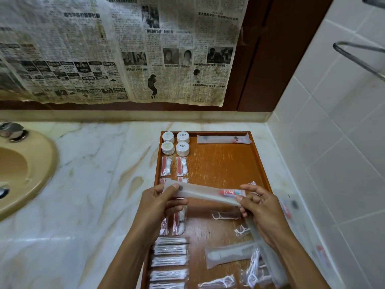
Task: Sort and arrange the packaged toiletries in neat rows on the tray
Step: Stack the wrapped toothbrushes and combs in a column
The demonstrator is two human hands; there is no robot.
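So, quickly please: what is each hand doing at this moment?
Left hand: fingers pinch the left end of the toothbrush packet.
Right hand: fingers hold the packet's right end, and it also grips a second long packet.

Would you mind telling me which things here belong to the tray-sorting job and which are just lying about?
Part of the job:
- wooden tray
- toothbrush packet held in left hand and right hand
- round tubs
- cotton bud packets
- floss picks
- comb packet

Just lying about:
- sink
- newspaper
- wall rack
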